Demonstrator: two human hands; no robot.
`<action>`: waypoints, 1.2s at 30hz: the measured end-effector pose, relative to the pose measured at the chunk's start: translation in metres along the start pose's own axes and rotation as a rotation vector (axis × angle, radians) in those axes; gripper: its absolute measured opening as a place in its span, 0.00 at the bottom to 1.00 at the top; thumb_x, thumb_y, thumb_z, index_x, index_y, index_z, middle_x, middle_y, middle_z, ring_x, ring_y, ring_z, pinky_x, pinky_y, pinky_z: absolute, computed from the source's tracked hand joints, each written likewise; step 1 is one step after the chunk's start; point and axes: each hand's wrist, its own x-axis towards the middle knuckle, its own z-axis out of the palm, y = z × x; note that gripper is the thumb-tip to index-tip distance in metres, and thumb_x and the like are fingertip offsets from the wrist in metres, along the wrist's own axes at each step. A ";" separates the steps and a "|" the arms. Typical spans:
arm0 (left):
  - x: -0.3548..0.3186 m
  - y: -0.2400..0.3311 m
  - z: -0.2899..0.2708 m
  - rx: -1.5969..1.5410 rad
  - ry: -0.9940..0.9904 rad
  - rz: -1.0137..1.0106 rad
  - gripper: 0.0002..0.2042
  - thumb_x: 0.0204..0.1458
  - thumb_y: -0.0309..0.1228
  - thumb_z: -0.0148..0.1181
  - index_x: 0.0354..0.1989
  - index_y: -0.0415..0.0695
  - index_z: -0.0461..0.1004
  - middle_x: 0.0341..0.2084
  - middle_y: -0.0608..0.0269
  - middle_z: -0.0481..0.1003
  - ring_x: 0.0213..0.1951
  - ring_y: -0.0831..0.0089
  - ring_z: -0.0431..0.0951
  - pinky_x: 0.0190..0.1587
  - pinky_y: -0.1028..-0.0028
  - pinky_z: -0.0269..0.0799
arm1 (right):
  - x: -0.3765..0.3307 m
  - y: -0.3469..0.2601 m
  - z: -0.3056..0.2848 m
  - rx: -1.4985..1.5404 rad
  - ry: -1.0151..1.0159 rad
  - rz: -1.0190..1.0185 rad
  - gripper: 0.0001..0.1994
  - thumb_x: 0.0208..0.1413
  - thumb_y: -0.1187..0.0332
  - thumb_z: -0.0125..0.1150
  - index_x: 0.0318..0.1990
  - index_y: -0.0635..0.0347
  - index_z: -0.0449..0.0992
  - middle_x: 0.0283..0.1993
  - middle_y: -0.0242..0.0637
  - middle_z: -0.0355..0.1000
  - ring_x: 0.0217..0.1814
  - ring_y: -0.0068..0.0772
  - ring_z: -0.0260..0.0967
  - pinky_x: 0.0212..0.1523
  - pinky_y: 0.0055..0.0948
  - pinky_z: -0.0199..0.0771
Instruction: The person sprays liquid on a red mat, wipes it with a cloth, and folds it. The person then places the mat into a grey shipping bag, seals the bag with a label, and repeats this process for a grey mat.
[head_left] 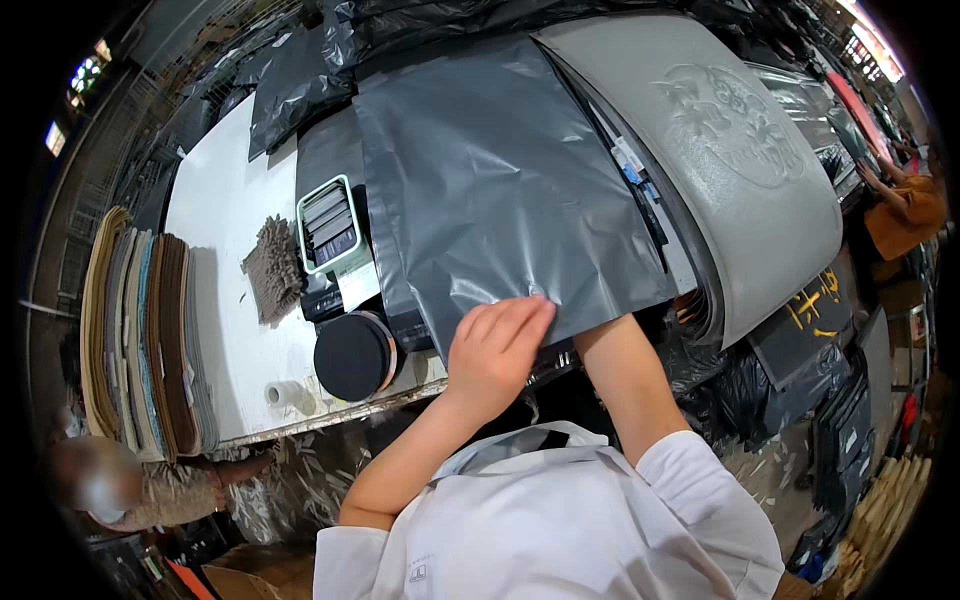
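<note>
A large dark grey plastic mailing bag lies flat over the table in front of me. My left hand grips its near edge, fingers curled on top of the film. My right forearm reaches in under that same edge, and the bag covers my right hand, so its fingers are hidden. Right of the bag is a stack of grey mats, the top mat embossed with a raised design. To the left stand a pale green basket of small dark packets and a round black-topped container.
A shaggy grey-brown piece and a small white roll rest on the white tabletop. Rolled or folded mats stand at the left end. Black bags lie behind. Other people are at the far right and lower left.
</note>
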 end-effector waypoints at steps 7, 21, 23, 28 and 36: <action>-0.175 -0.037 0.000 -0.798 0.068 -1.430 0.13 0.57 0.27 0.50 0.49 0.37 0.69 0.40 0.63 0.73 0.41 0.76 0.72 0.45 0.75 0.68 | -0.090 -0.080 -0.072 0.719 -0.530 -0.337 0.08 0.50 0.69 0.60 0.34 0.64 0.78 0.32 0.37 0.76 0.36 0.26 0.74 0.43 0.27 0.71; -0.161 0.033 -0.041 -1.091 0.230 -1.400 0.05 0.56 0.22 0.53 0.35 0.34 0.74 0.31 0.58 0.77 0.30 0.78 0.76 0.37 0.78 0.74 | -0.092 -0.086 -0.029 0.609 -0.266 -0.543 0.10 0.34 0.71 0.64 0.29 0.52 0.76 0.33 0.29 0.72 0.36 0.32 0.69 0.37 0.36 0.61; -0.161 0.029 -0.035 -0.963 0.212 -1.284 0.05 0.56 0.22 0.52 0.35 0.34 0.74 0.29 0.59 0.77 0.29 0.77 0.76 0.35 0.77 0.74 | -0.106 -0.106 -0.028 0.711 -0.258 -0.472 0.08 0.38 0.72 0.64 0.28 0.56 0.74 0.31 0.28 0.72 0.34 0.30 0.68 0.34 0.32 0.62; -0.157 0.031 -0.035 -0.993 0.229 -1.407 0.04 0.55 0.20 0.51 0.35 0.34 0.73 0.28 0.61 0.75 0.29 0.77 0.75 0.34 0.76 0.73 | -0.171 -0.042 -0.056 0.882 -0.363 0.070 0.10 0.47 0.77 0.56 0.39 0.59 0.73 0.36 0.39 0.71 0.41 0.40 0.69 0.39 0.33 0.71; -0.129 -0.044 -0.036 0.127 -0.086 -0.773 0.39 0.37 0.15 0.59 0.63 0.42 0.54 0.57 0.46 0.60 0.58 0.48 0.61 0.58 0.60 0.59 | -0.262 0.186 -0.151 -0.208 -0.616 0.346 0.08 0.47 0.69 0.61 0.36 0.56 0.77 0.26 0.44 0.72 0.33 0.44 0.73 0.34 0.37 0.72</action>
